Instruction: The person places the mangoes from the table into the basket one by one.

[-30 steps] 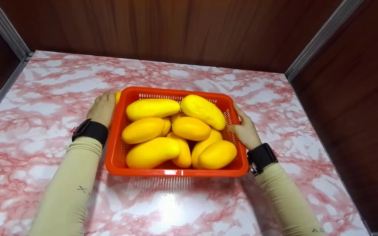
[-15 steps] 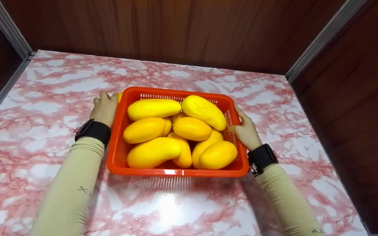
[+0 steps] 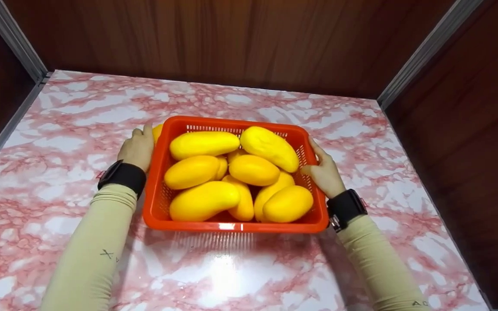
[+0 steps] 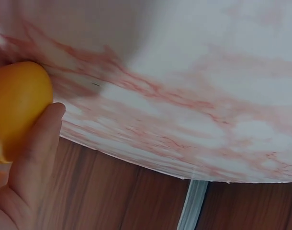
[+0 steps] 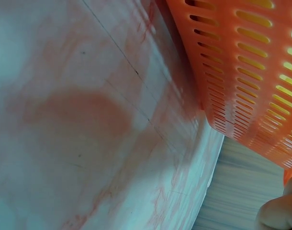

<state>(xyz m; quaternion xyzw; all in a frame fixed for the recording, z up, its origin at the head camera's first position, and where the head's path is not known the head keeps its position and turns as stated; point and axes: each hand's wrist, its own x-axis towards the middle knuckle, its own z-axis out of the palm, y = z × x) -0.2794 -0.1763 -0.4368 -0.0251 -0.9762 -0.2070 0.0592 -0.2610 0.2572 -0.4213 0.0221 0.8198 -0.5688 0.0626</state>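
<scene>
A red plastic basket (image 3: 235,227) with slotted sides stands mid-table in the head view, holding several yellow mangoes (image 3: 203,201). Outside its left wall, my left hand (image 3: 136,149) grips another mango (image 3: 157,131), mostly hidden behind hand and rim in the head view. The left wrist view shows this mango (image 4: 21,103) with a finger (image 4: 40,139) along its side. My right hand (image 3: 326,172) holds the basket's right side, thumb inside over the rim and fingers outside. Slotted basket wall (image 5: 251,81) fills the upper right of the right wrist view.
The table (image 3: 231,276) has a red-and-white marbled top. Dark wood-look panels (image 3: 214,39) stand along its back and sides, joined by grey metal corner strips (image 3: 426,47). Black bands (image 3: 123,177) sit on both wrists.
My left hand's fingers lift and spread, then settle back round the mango, which shows more beside the rim. The basket has shifted slightly right in view. My right hand keeps its hold.
</scene>
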